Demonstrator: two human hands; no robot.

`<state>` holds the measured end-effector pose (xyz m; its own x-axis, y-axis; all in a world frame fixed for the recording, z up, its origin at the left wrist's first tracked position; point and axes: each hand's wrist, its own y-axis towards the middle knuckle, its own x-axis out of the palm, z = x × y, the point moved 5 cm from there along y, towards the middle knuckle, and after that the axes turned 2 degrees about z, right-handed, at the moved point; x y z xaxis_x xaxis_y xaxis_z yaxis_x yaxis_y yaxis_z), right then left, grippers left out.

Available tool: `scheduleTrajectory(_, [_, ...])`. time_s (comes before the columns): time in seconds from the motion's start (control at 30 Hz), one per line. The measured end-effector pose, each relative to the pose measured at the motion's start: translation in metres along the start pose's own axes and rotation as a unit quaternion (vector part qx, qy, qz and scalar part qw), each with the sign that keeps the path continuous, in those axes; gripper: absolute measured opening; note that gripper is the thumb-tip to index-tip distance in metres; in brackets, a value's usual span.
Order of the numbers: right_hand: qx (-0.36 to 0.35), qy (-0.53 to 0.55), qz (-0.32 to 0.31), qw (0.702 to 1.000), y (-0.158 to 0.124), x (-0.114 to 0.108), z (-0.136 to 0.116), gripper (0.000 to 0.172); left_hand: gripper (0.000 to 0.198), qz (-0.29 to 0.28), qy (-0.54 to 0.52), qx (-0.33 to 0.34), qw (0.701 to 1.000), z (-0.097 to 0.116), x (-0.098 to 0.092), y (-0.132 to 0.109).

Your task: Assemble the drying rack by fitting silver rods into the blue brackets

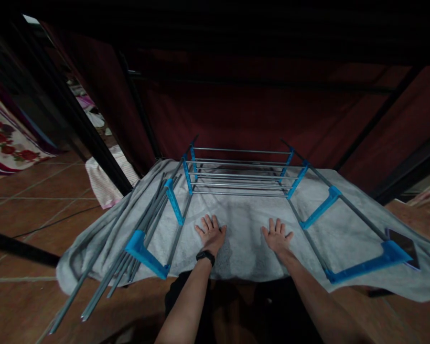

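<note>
- Spreading wide, the left hand (211, 234) and right hand (277, 237) rest palms-down on the fuzzy grey cloth (245, 215).
- Blue plastic and grey metal-rod rack (297, 181): flanks both hands, crossbars (240, 194) beyond.
- Loose grey metal rods (153, 210): bundled at left.
- Dark rectangular phone (412, 248): at right, partly covered by a blue bracket (372, 264).

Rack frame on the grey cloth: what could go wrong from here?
Some loose rods overhang the near edge of the grey cloth; a knock could drop them. The phone lies near the right front bracket and might get scraped if the rack frame shifts. Left hand and right hand rest on cloth; dragging it could skew the frame.
</note>
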<state>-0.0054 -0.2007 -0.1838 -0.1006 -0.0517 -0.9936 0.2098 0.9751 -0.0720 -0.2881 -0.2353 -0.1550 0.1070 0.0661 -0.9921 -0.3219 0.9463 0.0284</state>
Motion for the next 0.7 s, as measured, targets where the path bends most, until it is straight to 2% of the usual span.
scheduleTrajectory(0.4, [-0.029,-0.013,0.075,0.997,-0.009,-0.006,-0.003,0.063,0.073,-0.005,0.006,-0.003,1.0,-0.005,0.003,0.0])
scheduleTrajectory(0.57, [-0.05,-0.016,0.062,0.997,-0.014,-0.012,0.0,0.063,0.075,-0.038,0.003,0.005,0.999,-0.01,0.0,-0.001])
scheduleTrajectory(0.7, [-0.062,-0.023,0.034,0.997,-0.013,-0.018,0.005,0.061,0.075,-0.042,-0.005,0.004,0.999,-0.01,-0.003,-0.001])
